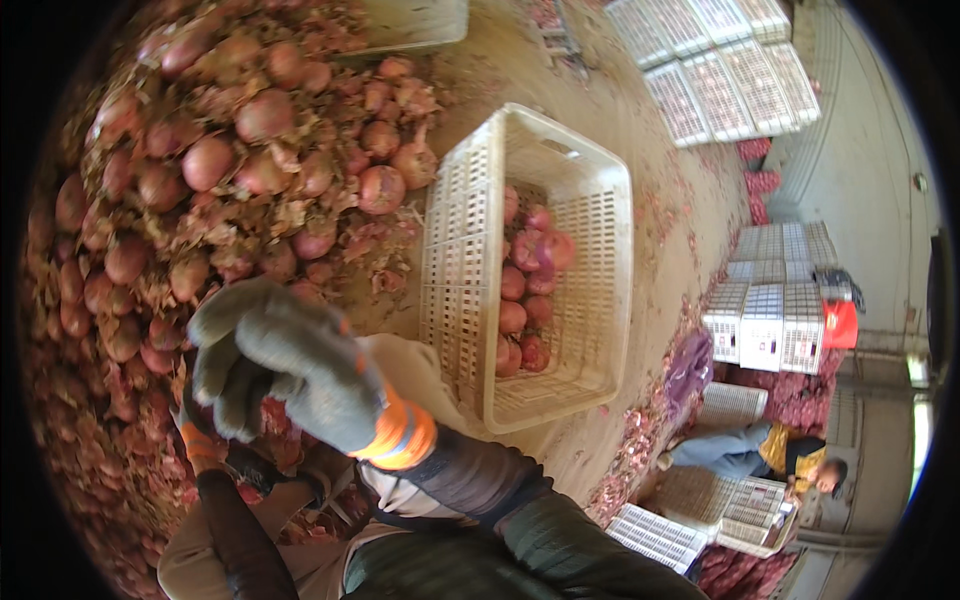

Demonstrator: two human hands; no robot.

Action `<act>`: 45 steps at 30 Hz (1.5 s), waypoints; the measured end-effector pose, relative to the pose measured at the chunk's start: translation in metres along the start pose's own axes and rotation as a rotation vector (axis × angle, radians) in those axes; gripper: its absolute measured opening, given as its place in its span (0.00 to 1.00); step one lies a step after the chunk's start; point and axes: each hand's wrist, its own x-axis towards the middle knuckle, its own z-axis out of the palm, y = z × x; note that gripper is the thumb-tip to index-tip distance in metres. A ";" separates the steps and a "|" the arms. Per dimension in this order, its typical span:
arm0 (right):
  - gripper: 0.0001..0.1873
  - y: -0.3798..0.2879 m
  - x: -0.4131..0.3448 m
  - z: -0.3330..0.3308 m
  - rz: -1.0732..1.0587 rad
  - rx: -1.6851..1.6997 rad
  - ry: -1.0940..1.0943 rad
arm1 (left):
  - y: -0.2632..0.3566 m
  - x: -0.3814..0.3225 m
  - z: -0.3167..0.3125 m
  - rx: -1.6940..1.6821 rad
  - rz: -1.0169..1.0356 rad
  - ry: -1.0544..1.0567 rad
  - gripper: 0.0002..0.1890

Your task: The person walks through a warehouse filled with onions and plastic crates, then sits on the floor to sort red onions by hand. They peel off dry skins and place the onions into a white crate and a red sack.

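My right hand (289,360), in a grey-coated glove with an orange cuff, is raised over the near edge of a big heap of red onions (208,163). Its fingers curl, and its palm is turned from view. Just beyond and below it, my left hand (196,427), gloved alike, is low by the onions and mostly covered by the right one; what either holds is hidden. Right of the heap stands a cream plastic crate (559,409) with slotted walls, several red onions (526,250) inside. Neither hand touches this crate.
Another crate (450,22) is at the top edge. Stacked crates (731,86) stand at upper right, more stacks (765,315) at right. A person (780,450) leans by crates at lower right. Purple netting (688,367) and loose onion skins lie on the floor.
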 end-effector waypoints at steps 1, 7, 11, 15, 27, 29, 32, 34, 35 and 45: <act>0.16 -0.008 -0.004 0.001 0.043 0.005 -0.034 | -0.017 0.014 -0.014 0.091 0.004 0.065 0.23; 0.14 -0.049 -0.035 -0.036 -0.209 -0.148 -0.110 | -0.147 0.096 -0.132 0.913 0.116 0.465 0.38; 0.12 -0.110 -0.061 -0.137 -0.409 -0.559 0.355 | -0.111 0.064 -0.074 0.940 0.087 0.418 0.45; 0.12 -0.152 -0.105 -0.308 -0.416 -1.000 0.837 | -0.113 0.068 -0.067 0.822 0.143 0.424 0.49; 0.36 -0.228 -0.024 -0.542 0.012 -1.912 1.198 | -0.110 0.043 -0.045 1.347 0.093 0.587 0.50; 0.53 -0.231 -0.001 -0.555 0.298 -2.046 1.220 | -0.100 0.035 -0.018 1.403 0.138 0.565 0.49; 0.59 -0.250 0.020 -0.552 0.453 -1.658 1.290 | -0.095 0.029 -0.001 1.441 0.114 0.572 0.50; 0.64 -0.243 0.018 -0.564 0.434 -1.695 1.298 | -0.090 0.030 -0.002 1.390 0.125 0.540 0.50; 0.64 -0.239 0.021 -0.556 0.424 -1.659 1.319 | -0.089 0.029 -0.001 1.362 0.103 0.560 0.50; 0.32 -0.238 -0.050 -0.370 -0.216 0.172 0.521 | -0.088 0.034 -0.034 1.321 0.170 0.424 0.45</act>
